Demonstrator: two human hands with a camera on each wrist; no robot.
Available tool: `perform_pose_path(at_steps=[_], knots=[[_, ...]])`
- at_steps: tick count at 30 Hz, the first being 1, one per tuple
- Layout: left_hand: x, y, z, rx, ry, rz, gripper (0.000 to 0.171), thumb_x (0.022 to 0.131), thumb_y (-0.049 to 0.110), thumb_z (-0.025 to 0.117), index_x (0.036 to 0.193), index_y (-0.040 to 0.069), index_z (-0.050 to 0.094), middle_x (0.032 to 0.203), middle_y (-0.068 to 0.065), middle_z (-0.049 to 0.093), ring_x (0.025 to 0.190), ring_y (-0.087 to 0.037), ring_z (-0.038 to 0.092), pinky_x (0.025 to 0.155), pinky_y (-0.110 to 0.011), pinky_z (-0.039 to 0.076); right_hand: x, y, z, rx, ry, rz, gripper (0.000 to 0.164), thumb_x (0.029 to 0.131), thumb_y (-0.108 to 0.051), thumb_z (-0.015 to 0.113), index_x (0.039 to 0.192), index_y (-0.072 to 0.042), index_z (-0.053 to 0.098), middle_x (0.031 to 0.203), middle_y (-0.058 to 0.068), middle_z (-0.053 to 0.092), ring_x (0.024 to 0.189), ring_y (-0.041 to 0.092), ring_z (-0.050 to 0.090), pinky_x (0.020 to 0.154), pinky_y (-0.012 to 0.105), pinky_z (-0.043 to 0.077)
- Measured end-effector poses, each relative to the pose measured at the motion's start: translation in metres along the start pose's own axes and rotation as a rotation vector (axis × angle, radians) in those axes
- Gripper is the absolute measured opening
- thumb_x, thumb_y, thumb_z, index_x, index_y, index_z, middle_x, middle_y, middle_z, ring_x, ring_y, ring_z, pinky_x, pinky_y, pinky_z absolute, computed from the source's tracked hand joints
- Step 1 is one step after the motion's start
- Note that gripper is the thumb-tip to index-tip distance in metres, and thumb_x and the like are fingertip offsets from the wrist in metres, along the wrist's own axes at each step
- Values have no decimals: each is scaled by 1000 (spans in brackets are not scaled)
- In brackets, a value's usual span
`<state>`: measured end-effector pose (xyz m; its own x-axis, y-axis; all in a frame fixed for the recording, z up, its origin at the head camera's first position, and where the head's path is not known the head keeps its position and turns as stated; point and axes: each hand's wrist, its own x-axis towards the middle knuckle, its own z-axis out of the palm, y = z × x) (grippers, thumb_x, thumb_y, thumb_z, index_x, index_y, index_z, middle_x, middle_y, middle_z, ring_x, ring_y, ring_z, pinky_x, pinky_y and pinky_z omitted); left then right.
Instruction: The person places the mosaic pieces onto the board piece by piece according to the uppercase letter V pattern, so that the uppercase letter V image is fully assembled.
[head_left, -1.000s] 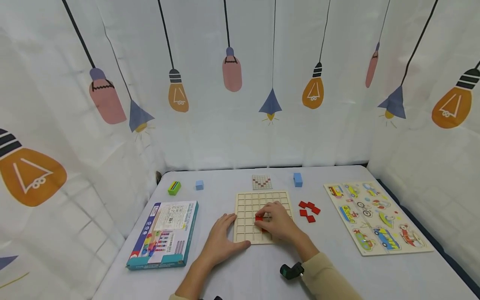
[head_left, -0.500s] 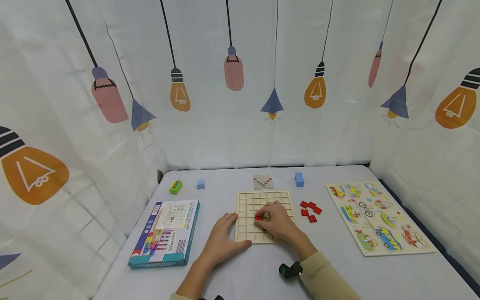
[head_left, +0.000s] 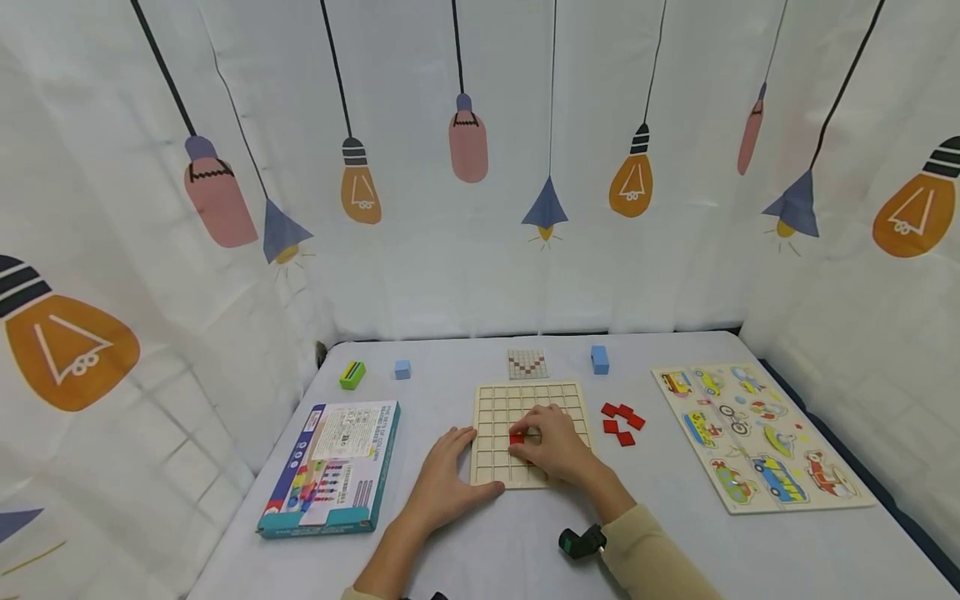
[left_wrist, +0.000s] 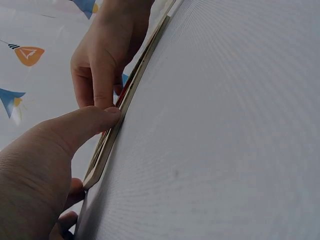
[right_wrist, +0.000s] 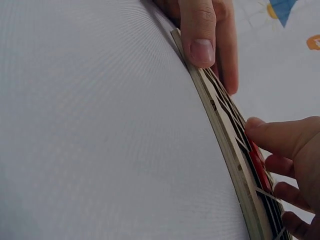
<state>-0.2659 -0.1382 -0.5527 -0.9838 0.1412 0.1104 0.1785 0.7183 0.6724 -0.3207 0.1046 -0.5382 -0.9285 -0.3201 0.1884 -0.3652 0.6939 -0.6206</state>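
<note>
A pale wooden grid board lies in the middle of the table. My left hand steadies its near left corner, fingers along the left side and thumb at the front edge; in the left wrist view the thumb lies against that edge. Over the board's middle, my right hand pinches a small red square tile between thumb and index finger, down at the grid. Seen from the right wrist, red shows on the board just under the right fingers. The right hand hides several grid cells.
Several loose red tiles lie right of the board. Behind it is a small pattern card, flanked by blue blocks and a green-yellow block. A flat box lies left, a picture puzzle board right.
</note>
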Motion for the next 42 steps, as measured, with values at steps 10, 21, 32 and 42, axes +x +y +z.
perform_pose_path(at_steps=[10, 21, 32, 42], knots=[[-1, 0, 0, 4, 2, -6, 111, 75, 73, 92, 163, 15, 56, 172, -7, 53, 168, -38, 35, 134, -69, 34, -7, -4, -10, 24, 6, -33, 16, 97, -37, 88, 112, -32, 84, 112, -17, 72, 112, 16, 58, 95, 41, 51], [-1, 2, -1, 6, 5, 0, 109, 76, 71, 93, 162, 14, 57, 170, -7, 55, 168, -38, 36, 133, -69, 35, -14, -3, -22, 42, -7, -3, 19, 98, -34, 87, 116, -28, 83, 117, -14, 73, 117, 15, 58, 100, 42, 58], [-1, 1, 0, 0, 2, -2, 109, 76, 71, 92, 162, 15, 57, 170, -7, 55, 168, -38, 35, 133, -70, 34, -25, 8, -36, 24, 5, 74, 22, 96, -36, 87, 117, -34, 82, 118, -16, 71, 121, 16, 58, 103, 45, 61], [0, 0, 1, 1, 6, 6, 109, 76, 72, 92, 162, 15, 57, 170, -6, 55, 169, -37, 35, 134, -68, 34, -33, 15, -48, 37, 10, 134, 24, 95, -33, 89, 118, -32, 82, 120, -13, 73, 125, 18, 58, 107, 52, 61]])
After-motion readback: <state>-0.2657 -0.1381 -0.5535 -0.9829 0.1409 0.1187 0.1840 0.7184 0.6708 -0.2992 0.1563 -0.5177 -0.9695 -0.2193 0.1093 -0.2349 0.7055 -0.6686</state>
